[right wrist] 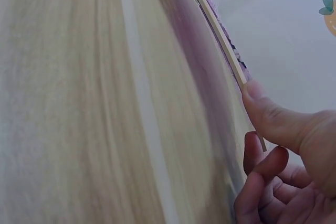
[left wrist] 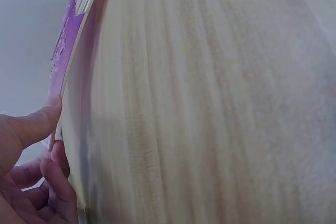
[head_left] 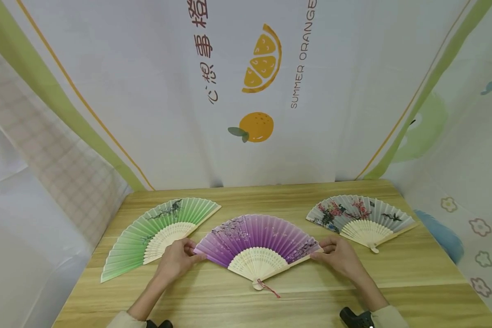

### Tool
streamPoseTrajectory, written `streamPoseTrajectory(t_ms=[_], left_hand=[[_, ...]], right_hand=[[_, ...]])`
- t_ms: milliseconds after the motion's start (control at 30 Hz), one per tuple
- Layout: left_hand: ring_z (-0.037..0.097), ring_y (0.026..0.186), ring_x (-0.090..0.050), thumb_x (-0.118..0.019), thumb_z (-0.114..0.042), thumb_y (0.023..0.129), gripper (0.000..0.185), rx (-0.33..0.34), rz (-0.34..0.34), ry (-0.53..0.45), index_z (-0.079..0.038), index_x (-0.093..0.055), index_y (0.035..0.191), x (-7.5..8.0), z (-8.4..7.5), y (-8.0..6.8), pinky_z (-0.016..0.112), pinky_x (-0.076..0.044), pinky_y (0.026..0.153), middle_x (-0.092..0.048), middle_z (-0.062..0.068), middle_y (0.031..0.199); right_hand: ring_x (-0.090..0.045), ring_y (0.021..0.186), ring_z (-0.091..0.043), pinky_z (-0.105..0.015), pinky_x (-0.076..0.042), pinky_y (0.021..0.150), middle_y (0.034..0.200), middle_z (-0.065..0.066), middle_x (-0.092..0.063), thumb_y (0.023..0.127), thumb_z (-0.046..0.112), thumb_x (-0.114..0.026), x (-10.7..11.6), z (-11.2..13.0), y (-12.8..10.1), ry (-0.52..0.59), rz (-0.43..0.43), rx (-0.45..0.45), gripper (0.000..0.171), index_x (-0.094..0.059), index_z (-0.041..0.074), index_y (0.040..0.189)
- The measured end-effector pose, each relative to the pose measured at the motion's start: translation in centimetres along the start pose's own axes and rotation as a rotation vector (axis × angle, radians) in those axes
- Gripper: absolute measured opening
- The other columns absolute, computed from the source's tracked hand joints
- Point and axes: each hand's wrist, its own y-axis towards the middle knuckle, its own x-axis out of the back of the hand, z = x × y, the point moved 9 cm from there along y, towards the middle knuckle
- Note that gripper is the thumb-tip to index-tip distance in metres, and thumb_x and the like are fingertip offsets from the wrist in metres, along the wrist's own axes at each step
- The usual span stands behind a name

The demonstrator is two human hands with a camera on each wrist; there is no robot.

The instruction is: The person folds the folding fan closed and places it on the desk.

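A purple fan (head_left: pixel 257 240), spread fully open, lies in the middle of the wooden tabletop (head_left: pixel 311 300), toward its near side, with its pale ribs running down to a pivot that points toward the person and a small red cord trailing from it. The left hand (head_left: pixel 176 259) pinches the fan's left end, thumb on the top of the outer edge and the curled fingers under it, as the left wrist view shows up close. The right hand (head_left: pixel 339 255) grips the right end in the same way, its thumb pressed on the pale outer stick and its fingers curled beneath. A green fan (head_left: pixel 156 232) lies open on the left, its near edge just beside the left hand. A grey fan with red blossoms (head_left: pixel 358 218) lies open on the far right, near the right hand but apart from it. Behind the tabletop hangs a white backdrop printed with oranges (head_left: pixel 256 126).
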Motion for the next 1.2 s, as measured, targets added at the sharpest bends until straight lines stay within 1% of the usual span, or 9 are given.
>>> streamPoseTrajectory(t_ms=[167, 300, 400, 500, 633, 800, 933, 1033, 1200], left_hand=[[0.014, 0.067, -0.058, -0.092, -0.015, 0.074, 0.03, 0.01, 0.006, -0.012, -0.002, -0.071, 0.09, 0.1, 0.0, -0.2, 0.036, -0.048, 0.064, -0.065, -0.003, 0.073], [0.014, 0.066, -0.059, -0.092, -0.015, 0.075, 0.028, 0.018, 0.01, -0.014, -0.002, -0.071, 0.088, 0.2, 0.1, -0.2, 0.036, -0.048, 0.063, -0.066, -0.003, 0.073], [0.015, 0.067, -0.06, -0.092, -0.017, 0.075, 0.029, 0.025, 0.01, -0.02, -0.002, -0.071, 0.088, 0.2, 0.3, -0.2, 0.036, -0.049, 0.064, -0.066, -0.002, 0.073], [0.016, 0.069, -0.063, -0.091, -0.016, 0.076, 0.03, 0.027, 0.011, -0.045, 0.0, -0.071, 0.09, 0.2, 0.4, -0.1, 0.036, -0.052, 0.065, -0.068, 0.0, 0.076], [0.018, 0.071, -0.064, -0.09, -0.013, 0.077, 0.028, 0.019, 0.013, -0.09, 0.002, -0.071, 0.091, 0.2, 0.4, -0.1, 0.035, -0.053, 0.065, -0.069, 0.003, 0.077], [0.016, 0.066, -0.061, -0.09, -0.014, 0.077, 0.026, 0.025, 0.01, -0.097, 0.001, -0.071, 0.086, 0.3, 0.4, 0.0, 0.032, -0.05, 0.061, -0.068, 0.001, 0.074], [0.016, 0.063, -0.058, -0.089, -0.015, 0.08, 0.023, 0.025, 0.013, -0.117, 0.0, -0.071, 0.083, 0.4, 0.3, 0.2, 0.03, -0.047, 0.058, -0.066, 0.001, 0.071], [0.017, 0.06, -0.059, -0.085, -0.013, 0.083, 0.018, 0.027, 0.027, -0.155, -0.001, -0.072, 0.082, 0.3, 0.3, 0.3, 0.028, -0.045, 0.057, -0.066, 0.003, 0.069], [0.021, 0.059, -0.062, -0.083, -0.01, 0.086, 0.014, 0.013, 0.032, -0.2, 0.0, -0.073, 0.083, 0.3, 0.2, 0.6, 0.027, -0.044, 0.056, -0.068, 0.006, 0.069]], right_hand=[[-0.063, 0.08, -0.022, -0.035, -0.053, 0.07, 0.087, -0.007, -0.069, 0.076, 0.02, -0.092, 0.0, 0.1, -0.1, -0.031, 0.007, 0.025, 0.041, -0.072, -0.007, 0.1], [-0.06, 0.071, -0.02, -0.03, -0.05, 0.064, 0.078, -0.003, -0.066, 0.078, 0.017, -0.09, -0.1, 0.1, 0.0, 0.011, 0.018, 0.055, 0.029, -0.074, -0.002, 0.092], [-0.057, 0.067, -0.019, -0.028, -0.048, 0.061, 0.073, -0.003, -0.064, 0.08, 0.018, -0.089, 0.0, 0.1, 0.0, 0.034, 0.014, 0.076, 0.024, -0.073, 0.001, 0.088], [-0.058, 0.069, -0.019, -0.027, -0.05, 0.063, 0.076, -0.004, -0.064, 0.081, 0.017, -0.088, 0.2, 0.2, -0.1, 0.051, 0.006, 0.094, 0.024, -0.072, 0.0, 0.089], [-0.064, 0.078, -0.02, -0.028, -0.053, 0.07, 0.085, -0.006, -0.068, 0.086, 0.014, -0.084, 0.5, 0.3, -0.1, 0.078, -0.005, 0.107, 0.025, -0.072, -0.003, 0.098], [-0.066, 0.083, -0.019, -0.027, -0.053, 0.075, 0.092, -0.007, -0.071, 0.091, 0.012, -0.079, 0.7, 0.1, 0.0, 0.089, -0.014, 0.116, 0.023, -0.072, -0.006, 0.103], [-0.067, 0.085, -0.018, -0.026, -0.053, 0.074, 0.095, -0.011, -0.072, 0.094, 0.007, -0.073, 0.9, -0.2, 0.1, 0.176, -0.001, 0.11, 0.019, -0.071, -0.009, 0.105], [-0.065, 0.083, -0.017, -0.026, -0.053, 0.071, 0.095, -0.013, -0.072, 0.097, 0.006, -0.07, 0.9, -0.5, 0.2, 0.253, 0.026, 0.078, 0.02, -0.069, -0.01, 0.107], [-0.061, 0.077, -0.017, -0.027, -0.051, 0.067, 0.094, -0.013, -0.071, 0.097, 0.008, -0.071, 1.0, -0.8, 0.3, 0.28, 0.048, 0.046, 0.022, -0.068, -0.011, 0.108]])
